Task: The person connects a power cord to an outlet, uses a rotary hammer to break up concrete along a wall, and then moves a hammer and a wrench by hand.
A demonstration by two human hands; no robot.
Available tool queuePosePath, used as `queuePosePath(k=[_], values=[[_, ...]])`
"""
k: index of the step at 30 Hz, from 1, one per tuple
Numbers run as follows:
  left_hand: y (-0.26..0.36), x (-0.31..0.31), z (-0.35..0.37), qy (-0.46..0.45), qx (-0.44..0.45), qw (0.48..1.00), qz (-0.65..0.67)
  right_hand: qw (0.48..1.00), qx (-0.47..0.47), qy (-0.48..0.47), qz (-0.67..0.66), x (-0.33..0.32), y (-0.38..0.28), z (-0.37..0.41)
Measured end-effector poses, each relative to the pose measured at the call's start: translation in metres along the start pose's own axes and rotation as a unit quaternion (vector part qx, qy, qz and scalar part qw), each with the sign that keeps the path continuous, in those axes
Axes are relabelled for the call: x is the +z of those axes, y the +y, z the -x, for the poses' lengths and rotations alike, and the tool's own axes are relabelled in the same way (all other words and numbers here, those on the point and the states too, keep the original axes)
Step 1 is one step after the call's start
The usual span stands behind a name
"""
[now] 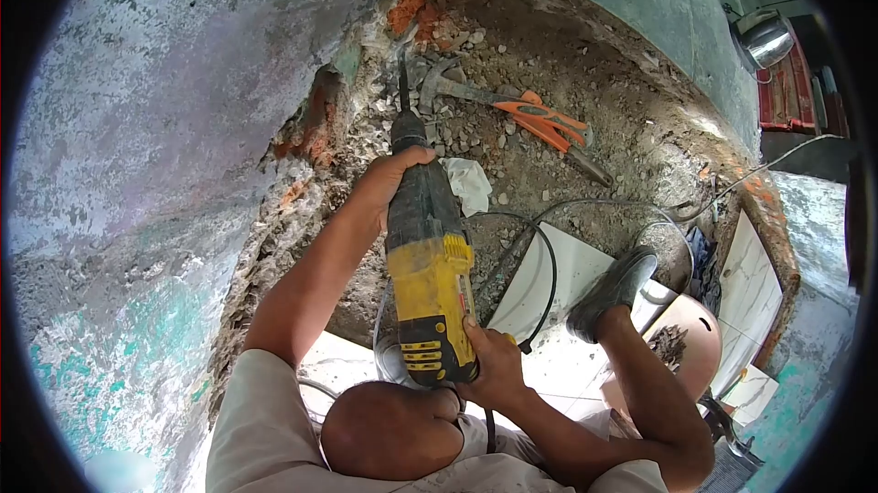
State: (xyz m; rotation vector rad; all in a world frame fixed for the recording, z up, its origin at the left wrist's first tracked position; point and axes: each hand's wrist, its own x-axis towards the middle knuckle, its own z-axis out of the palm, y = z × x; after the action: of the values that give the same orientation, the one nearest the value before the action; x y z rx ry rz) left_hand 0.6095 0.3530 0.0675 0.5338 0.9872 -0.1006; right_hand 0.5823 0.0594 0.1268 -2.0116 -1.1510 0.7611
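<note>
A yellow and black demolition hammer drill (425, 278) points away from me, its long bit (403, 81) reaching the broken strip at the foot of the wall. My left hand (391, 184) wraps around its black front body, just behind the chuck. At the rear, my right hand (494, 367) closes around the handle end, partly hidden by the housing. On the rubble right of the bit lies a hammer (466, 91) with an orange and black grip. A dark-shafted tool (587, 166) rests beside that grip. A crumpled white piece (468, 186) sits close to the drill's front.
A rough plastered wall (155, 155) rises on the left, exposed orange brick (412, 4) at its base. Broken rubble (549, 45) covers the dug ground. A black cord (553, 264) loops over white tiles (558, 283). My shoe (615, 292) and a round pinkish object (702, 337) are at right.
</note>
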Motion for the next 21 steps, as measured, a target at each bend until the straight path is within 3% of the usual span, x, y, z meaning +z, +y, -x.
queuePosePath(k=[14, 16, 21], values=[[0.009, -0.003, -0.002, -0.029, 0.003, 0.999, 0.022, 0.996, 0.051, -0.066, 0.036, -0.020, -0.026, -0.017], [0.015, -0.001, 0.001, 0.001, 0.000, 1.000, -0.002, 0.996, 0.058, -0.066, 0.035, -0.026, -0.035, -0.023], [0.037, -0.003, 0.001, -0.028, -0.009, 0.999, 0.034, 0.992, 0.088, -0.077, 0.049, -0.045, -0.074, -0.056]])
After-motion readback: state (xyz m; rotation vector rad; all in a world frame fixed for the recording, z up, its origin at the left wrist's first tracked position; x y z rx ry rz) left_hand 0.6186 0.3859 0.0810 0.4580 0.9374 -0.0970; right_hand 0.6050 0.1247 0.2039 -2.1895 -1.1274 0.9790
